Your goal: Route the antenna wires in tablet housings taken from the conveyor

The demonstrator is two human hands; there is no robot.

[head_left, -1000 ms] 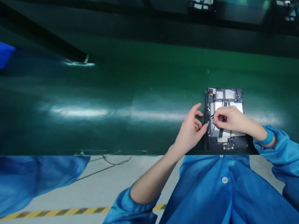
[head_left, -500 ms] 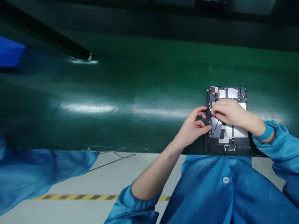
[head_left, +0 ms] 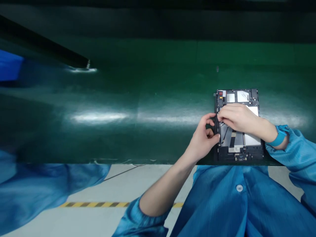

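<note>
An opened tablet (head_left: 251, 153) lies flat near the front edge of the green bench, its inside facing up. Silvery battery panels, a dark frame, small circuit boards and a black flex cable (head_left: 232, 140) show in it. My left hand (head_left: 203, 136) is at the tablet's left edge, the thumb resting on the frame and the index fingertip touching the side farther up; the other fingers curl. Over the tablet's upper left part reaches my right hand (head_left: 237, 116), fingers pinched together at the left-side frame. Whatever lies between those fingertips is hidden.
The green bench (head_left: 148, 85) stretches left and right. A dark slanted bar (head_left: 49, 46) and a blue object (head_left: 10, 65) are at the upper left. Another person's blue sleeve (head_left: 61, 184) is at the lower left. Striped tape (head_left: 98, 204) crosses the floor.
The view has shifted a little. My right hand's pinched fingertips have moved slightly left and up, closer to the tablet's left edge. My left hand stays at that edge.
</note>
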